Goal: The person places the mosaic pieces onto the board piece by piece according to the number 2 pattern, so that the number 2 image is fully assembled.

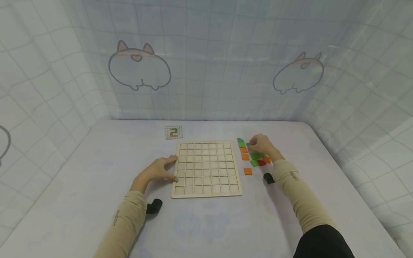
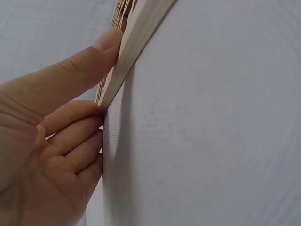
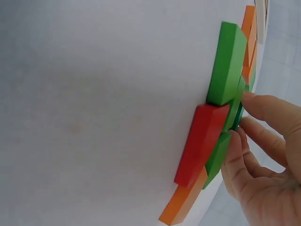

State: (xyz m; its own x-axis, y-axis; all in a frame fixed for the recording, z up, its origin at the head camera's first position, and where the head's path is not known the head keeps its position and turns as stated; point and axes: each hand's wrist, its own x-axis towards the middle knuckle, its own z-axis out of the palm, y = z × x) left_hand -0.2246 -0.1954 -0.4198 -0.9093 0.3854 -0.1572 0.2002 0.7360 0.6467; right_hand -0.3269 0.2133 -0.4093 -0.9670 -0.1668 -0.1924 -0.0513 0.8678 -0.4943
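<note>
A pale wooden grid board (image 1: 206,197) with rows of square cells lies on the white table. My left hand (image 1: 158,169) rests at its left edge, thumb and fingers spread apart; the left wrist view has the thumb (image 2: 106,42) against the wooden rim (image 2: 123,61). To the right of the board, my right hand (image 1: 262,144) pinches a dark green piece (image 1: 248,144) between thumb and fingers, mostly hidden by them. Close below that hand lie light green tiles (image 1: 254,163), a red piece (image 1: 261,163) and an orange piece (image 1: 267,159); in the right wrist view the red block (image 3: 200,143) touches a green one (image 3: 226,63).
Beside the board's right edge run orange tiles (image 1: 245,157) under a rounded green piece (image 1: 241,141); another orange tile (image 1: 247,171) lies nearer. A small pattern card (image 1: 173,132) is behind the board. Patterned cloth walls (image 1: 206,71) enclose the table (image 1: 206,229).
</note>
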